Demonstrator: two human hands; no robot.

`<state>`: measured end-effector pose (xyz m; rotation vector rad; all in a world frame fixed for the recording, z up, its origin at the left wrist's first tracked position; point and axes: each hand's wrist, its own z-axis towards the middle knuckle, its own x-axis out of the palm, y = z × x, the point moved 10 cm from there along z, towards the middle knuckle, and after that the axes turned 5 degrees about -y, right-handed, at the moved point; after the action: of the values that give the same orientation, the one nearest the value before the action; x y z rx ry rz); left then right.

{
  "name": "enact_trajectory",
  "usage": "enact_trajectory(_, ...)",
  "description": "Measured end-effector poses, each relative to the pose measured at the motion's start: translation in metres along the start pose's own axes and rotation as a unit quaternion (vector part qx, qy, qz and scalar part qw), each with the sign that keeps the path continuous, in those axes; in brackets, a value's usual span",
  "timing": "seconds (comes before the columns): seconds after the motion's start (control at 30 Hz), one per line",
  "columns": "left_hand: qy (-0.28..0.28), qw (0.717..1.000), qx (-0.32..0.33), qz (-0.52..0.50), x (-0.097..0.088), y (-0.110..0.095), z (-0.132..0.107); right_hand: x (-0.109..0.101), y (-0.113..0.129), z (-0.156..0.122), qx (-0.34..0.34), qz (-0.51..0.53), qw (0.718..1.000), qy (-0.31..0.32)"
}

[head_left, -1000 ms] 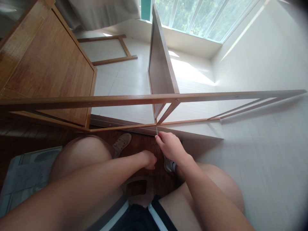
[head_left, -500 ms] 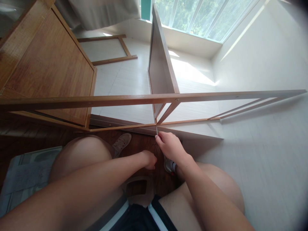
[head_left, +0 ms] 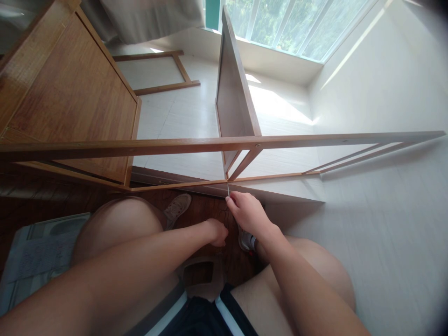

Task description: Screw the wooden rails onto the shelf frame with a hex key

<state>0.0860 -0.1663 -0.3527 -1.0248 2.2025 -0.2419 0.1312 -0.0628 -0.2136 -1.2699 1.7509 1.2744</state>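
My right hand (head_left: 247, 210) pinches a thin metal rod (head_left: 228, 188) that looks like a hex key. Its upper end meets the lower rail (head_left: 182, 185) of a wooden frame, right below a short crosspiece (head_left: 245, 163). My left hand (head_left: 217, 232) is curled closed just below and to the left, and what its fingers hold, if anything, is hidden. Above both hands, the long upper rail (head_left: 168, 144) of the frame runs across the view. An upright wooden panel (head_left: 233, 88) stands behind the crosspiece, joined to the frame.
A large wooden panel (head_left: 77, 88) stands at the left. Behind it, a smaller wooden frame (head_left: 185, 70) lies on the pale ledge (head_left: 168, 116) beneath the window (head_left: 283, 28). A pale wall (head_left: 385, 210) borders the right. By my left knee is a light box with paper (head_left: 38, 256).
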Motion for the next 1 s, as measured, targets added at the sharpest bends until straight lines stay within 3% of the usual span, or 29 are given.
enact_trajectory(0.37,-0.016,1.0,-0.001,-0.011,-0.0027,0.0001,-0.001,-0.0012,0.0006,0.0001,-0.004,0.003,1.0,-0.002)
enact_trajectory(1.0,0.015,1.0,0.009,0.015,-0.0013,-0.0034,-0.0042,-0.001,-0.0009,0.0004,-0.007,0.034,0.999,-0.013)
